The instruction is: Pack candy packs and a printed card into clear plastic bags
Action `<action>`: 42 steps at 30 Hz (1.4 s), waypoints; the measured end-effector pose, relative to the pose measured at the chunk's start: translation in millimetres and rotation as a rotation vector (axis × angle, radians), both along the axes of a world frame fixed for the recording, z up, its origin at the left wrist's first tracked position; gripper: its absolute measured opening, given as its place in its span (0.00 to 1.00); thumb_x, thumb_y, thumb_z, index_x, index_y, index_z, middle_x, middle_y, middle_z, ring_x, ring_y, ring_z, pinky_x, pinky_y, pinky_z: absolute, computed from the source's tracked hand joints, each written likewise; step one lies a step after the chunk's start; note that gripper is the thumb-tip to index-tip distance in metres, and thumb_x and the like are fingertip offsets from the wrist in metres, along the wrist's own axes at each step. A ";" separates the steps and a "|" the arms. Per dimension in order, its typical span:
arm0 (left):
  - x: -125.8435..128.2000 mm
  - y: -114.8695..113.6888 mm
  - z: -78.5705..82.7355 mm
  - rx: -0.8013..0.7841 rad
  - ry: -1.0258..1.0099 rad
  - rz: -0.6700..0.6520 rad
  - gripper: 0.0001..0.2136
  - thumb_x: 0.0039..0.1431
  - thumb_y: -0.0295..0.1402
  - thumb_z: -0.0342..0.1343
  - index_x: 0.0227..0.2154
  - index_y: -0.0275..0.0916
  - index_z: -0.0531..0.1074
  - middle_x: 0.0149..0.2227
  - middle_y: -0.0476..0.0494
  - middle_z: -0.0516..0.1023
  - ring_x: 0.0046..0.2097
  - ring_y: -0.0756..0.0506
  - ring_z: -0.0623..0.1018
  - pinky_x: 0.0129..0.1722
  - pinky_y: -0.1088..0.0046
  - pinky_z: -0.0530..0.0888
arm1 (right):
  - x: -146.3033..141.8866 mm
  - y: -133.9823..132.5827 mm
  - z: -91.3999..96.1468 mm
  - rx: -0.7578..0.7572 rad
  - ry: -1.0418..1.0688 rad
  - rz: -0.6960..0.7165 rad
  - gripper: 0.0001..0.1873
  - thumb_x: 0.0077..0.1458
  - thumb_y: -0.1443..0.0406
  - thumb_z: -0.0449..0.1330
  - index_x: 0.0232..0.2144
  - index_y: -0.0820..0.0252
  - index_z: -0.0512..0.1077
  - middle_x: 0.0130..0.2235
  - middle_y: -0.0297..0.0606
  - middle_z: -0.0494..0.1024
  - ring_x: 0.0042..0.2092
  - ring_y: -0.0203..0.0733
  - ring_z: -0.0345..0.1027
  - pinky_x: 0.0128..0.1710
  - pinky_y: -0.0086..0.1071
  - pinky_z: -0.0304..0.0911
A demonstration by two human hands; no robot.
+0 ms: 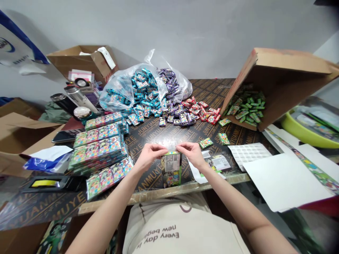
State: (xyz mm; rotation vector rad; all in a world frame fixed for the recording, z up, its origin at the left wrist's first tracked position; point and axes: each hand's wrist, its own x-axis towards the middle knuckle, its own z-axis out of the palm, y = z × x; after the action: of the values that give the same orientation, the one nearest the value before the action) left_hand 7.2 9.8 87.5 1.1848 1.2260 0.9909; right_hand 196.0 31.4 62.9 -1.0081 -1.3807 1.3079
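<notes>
A printed upright carton (171, 169) with green edges and a grey panel stands on the dark table near its front edge. My left hand (150, 154) pinches at the left corner of its top, thumb and forefinger together. At the right corner, my right hand (192, 153) pinches in the same way. A pale, shiny patch shows just behind the carton's top, between my fingertips; I cannot tell whether it is clear film or glare. Two small green packets (206, 142) and a white printed, unfolded piece of card (202, 166) lie to the right of my right hand.
Wrapped multipacks (99, 144) are stacked at left beside a tape dispenser (55, 183) and flasks (79, 97). Behind lie blue packets (144, 83), purple packets (169, 81) and red packets (202, 111). A tipped cardboard box (286, 77) holds green packets; white sheets (286, 180) overhang at right.
</notes>
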 end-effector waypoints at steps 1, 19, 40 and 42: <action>-0.2 0.4 0.0 0.013 0.013 -0.005 0.09 0.39 0.35 0.63 0.24 0.34 0.77 0.22 0.45 0.77 0.23 0.51 0.71 0.24 0.78 0.66 | 1.0 0.2 0.1 0.000 -0.001 0.007 0.08 0.43 0.61 0.62 0.26 0.60 0.75 0.26 0.34 0.77 0.28 0.36 0.69 0.33 0.31 0.65; -2.0 4.6 9.3 0.360 0.397 -0.174 0.06 0.45 0.34 0.58 0.23 0.37 0.77 0.24 0.43 0.78 0.27 0.47 0.75 0.26 0.75 0.69 | 18.8 6.8 -0.5 0.056 -0.081 0.160 0.08 0.44 0.61 0.62 0.27 0.60 0.76 0.26 0.34 0.77 0.28 0.37 0.70 0.32 0.31 0.65; 4.1 -12.7 -21.7 0.642 0.574 -0.141 0.10 0.57 0.29 0.47 0.38 0.39 0.73 0.39 0.43 0.77 0.42 0.46 0.75 0.43 0.70 0.71 | 132.0 48.8 -96.7 0.254 -1.064 0.031 0.08 0.43 0.72 0.61 0.30 0.58 0.73 0.31 0.36 0.72 0.39 0.43 0.61 0.41 0.36 0.47; 4.7 -14.0 -20.7 0.599 0.587 -0.098 0.10 0.56 0.30 0.48 0.38 0.38 0.72 0.39 0.43 0.77 0.41 0.46 0.76 0.42 0.70 0.71 | 130.3 44.4 -100.7 0.263 -1.082 0.013 0.08 0.44 0.71 0.60 0.30 0.57 0.73 0.31 0.37 0.71 0.40 0.43 0.60 0.41 0.36 0.45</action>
State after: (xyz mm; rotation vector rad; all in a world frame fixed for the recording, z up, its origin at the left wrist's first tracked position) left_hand 11.9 -4.2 66.7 2.0949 1.3325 1.0011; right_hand 326.4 75.8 -37.9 -1.6036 -2.2622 0.4993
